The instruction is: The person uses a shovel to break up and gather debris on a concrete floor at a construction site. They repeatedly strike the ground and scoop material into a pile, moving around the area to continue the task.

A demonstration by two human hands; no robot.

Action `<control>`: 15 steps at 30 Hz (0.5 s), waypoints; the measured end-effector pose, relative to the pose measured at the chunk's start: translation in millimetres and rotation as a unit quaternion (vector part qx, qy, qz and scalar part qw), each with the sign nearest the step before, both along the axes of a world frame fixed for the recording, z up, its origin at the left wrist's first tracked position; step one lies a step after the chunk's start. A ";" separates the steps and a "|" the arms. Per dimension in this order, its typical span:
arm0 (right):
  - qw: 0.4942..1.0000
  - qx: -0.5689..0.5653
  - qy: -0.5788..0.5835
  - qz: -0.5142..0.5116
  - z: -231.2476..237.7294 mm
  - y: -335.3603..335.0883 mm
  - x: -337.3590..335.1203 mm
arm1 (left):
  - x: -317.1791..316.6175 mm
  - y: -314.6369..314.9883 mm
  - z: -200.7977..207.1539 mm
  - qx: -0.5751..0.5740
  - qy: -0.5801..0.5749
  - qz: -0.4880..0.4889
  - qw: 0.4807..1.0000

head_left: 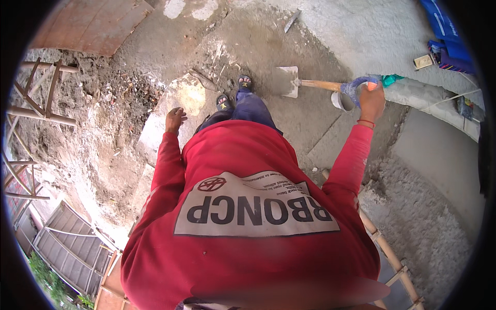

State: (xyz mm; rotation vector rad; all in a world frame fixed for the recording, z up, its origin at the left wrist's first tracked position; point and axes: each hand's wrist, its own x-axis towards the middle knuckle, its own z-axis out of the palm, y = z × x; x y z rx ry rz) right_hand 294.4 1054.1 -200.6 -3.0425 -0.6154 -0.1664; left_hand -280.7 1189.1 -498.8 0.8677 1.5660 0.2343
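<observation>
Gripping a square-bladed shovel (313,83), the right hand (372,101) wraps its blue handle (352,91), shaft (326,86) running leftward; the farther left hand (175,120) hangs loose, empty.

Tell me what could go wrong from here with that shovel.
1. The shovel has its metal blade beside the open-toed right sandal; a slip might catch bare toes.
2. Only the right hand grips it, while the left hand is away from it, so the blade could twist.
3. The round bucket appears close to the shovel's blue handle and might get knocked, though their actual gap is unclear.
</observation>
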 end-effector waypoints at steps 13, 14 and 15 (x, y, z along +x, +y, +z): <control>0.997 -0.032 0.030 0.068 3.7 63.8 -11.8 | -57.7 -78.7 -25.2 -0.037 0.053 -0.021 0.998; 0.997 -0.021 0.021 0.070 3.7 63.6 -12.6 | -58.3 -82.7 -19.7 -0.041 0.071 -0.027 0.996; 0.997 -0.009 0.012 0.072 2.0 60.6 -14.0 | -64.1 -87.9 -32.1 -0.063 0.071 -0.005 0.995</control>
